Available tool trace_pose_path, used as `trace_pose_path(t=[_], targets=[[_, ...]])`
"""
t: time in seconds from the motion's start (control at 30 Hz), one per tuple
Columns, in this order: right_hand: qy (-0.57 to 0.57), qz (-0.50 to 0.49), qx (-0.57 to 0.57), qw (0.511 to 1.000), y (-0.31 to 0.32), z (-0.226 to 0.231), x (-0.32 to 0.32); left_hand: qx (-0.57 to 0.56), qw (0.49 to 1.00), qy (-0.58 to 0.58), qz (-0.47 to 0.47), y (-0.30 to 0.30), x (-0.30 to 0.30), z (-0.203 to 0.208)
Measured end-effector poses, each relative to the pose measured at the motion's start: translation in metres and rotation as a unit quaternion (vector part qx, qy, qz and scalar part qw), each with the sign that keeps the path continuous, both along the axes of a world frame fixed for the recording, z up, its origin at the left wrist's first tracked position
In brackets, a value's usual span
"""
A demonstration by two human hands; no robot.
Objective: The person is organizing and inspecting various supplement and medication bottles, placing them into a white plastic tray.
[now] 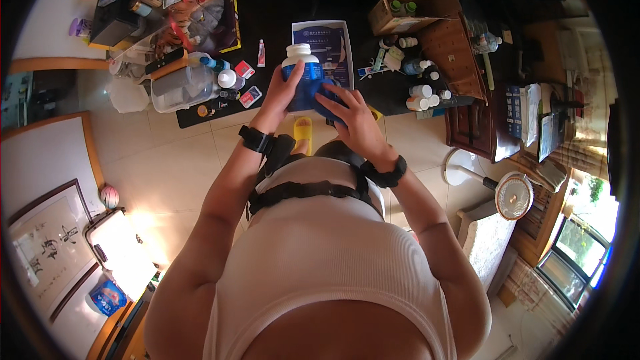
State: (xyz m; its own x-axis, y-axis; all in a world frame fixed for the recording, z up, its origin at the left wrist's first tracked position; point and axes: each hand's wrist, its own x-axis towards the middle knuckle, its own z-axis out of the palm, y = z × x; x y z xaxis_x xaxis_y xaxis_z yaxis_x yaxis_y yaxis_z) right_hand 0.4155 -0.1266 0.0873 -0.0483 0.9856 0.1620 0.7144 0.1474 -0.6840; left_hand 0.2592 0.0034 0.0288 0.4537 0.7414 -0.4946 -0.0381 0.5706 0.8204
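My left hand (283, 92) is wrapped around a white plastic bottle (300, 55) with a blue label and a white cap, held upright over the near edge of the dark table. With its fingers bent, my right hand (359, 120) presses a soft blue cloth (323, 101) against the bottle's lower right side. The cloth covers the bottle's lower part, and its far end is hidden by my fingers. Behind the bottle lies a shallow white box (348, 60) with a dark blue printed sheet inside.
On the table's left stand a clear plastic bin (181, 90), a white-capped bottle (230, 80), small red boxes (245, 70) and a tube (261, 53). Several bottles (420, 91) and a cardboard box (427, 21) occupy the right. A white fan (514, 196) stands on the floor at right.
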Motion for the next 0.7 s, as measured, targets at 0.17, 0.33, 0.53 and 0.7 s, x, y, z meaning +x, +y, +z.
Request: trace_pose_path(t=[0.17, 0.33, 0.53, 0.7], targets=[[-0.013, -0.045, 0.009, 0.999, 0.006, -0.004, 0.002, -0.057, 0.998, -0.022, -0.013, -0.007, 0.002, 0.002], [-0.007, -0.091, 0.041, 0.995, 0.023, -0.007, 0.003, -0.108, 0.991, -0.083, -0.011, -0.011, -0.003, 0.01], [-0.018, 0.002, 0.016, 1.0, 0.02, -0.006, -0.008, -0.11, 0.987, -0.103, 0.055, -0.008, -0.016, 0.014], [-0.006, 0.056, -0.011, 0.998, 0.01, 0.006, -0.014, -0.089, 0.985, -0.102, 0.106, -0.014, -0.024, 0.017]])
